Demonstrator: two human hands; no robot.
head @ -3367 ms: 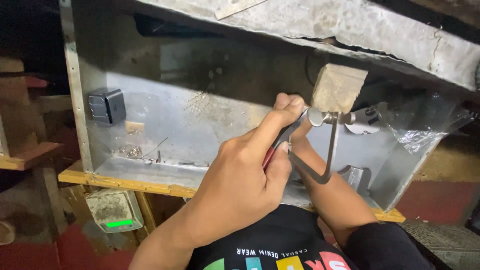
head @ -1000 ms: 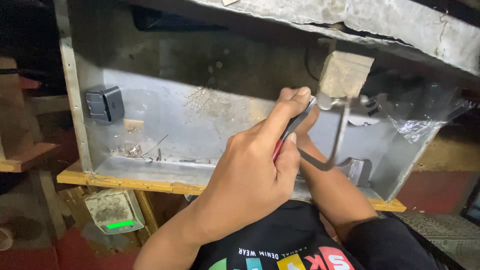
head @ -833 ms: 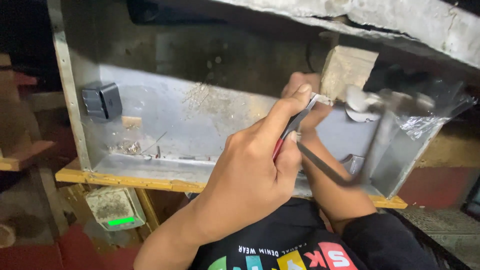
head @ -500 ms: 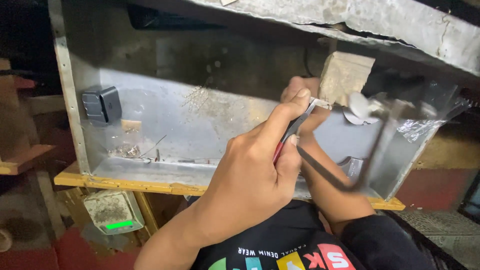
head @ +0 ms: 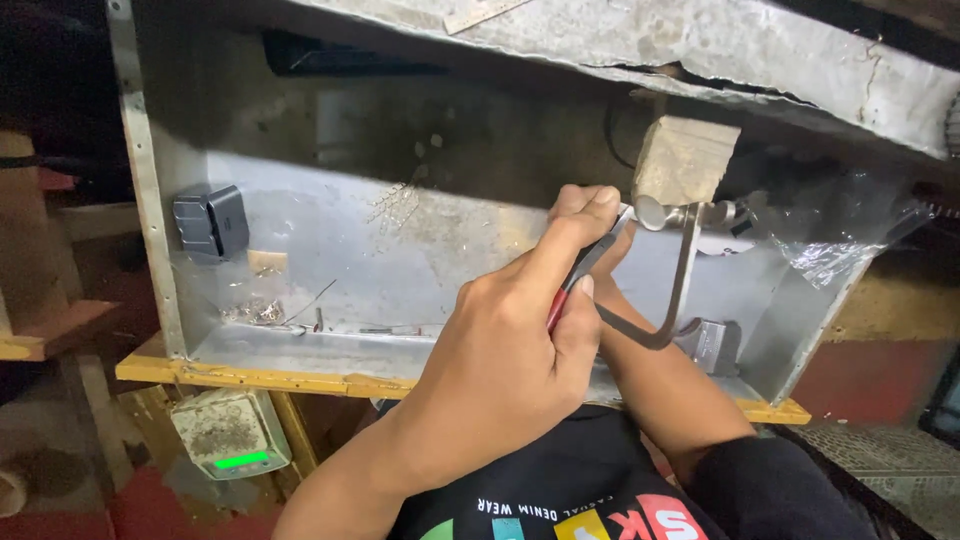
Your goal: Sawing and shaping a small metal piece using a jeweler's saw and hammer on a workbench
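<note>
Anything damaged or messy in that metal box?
Yes. The concrete slab above the metal box is cracked and chipped along its edge. Loose wire scraps litter the box's left floor, and crumpled clear plastic film hangs at the right wall.

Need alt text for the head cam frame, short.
A person's left hand grips a red-handled tool, its tip at a metal fitting under a wooden block inside an open sheet-metal box. The right hand is mostly hidden behind the left, near a bent metal rod. A small black device is mounted on the box's left side.
</note>
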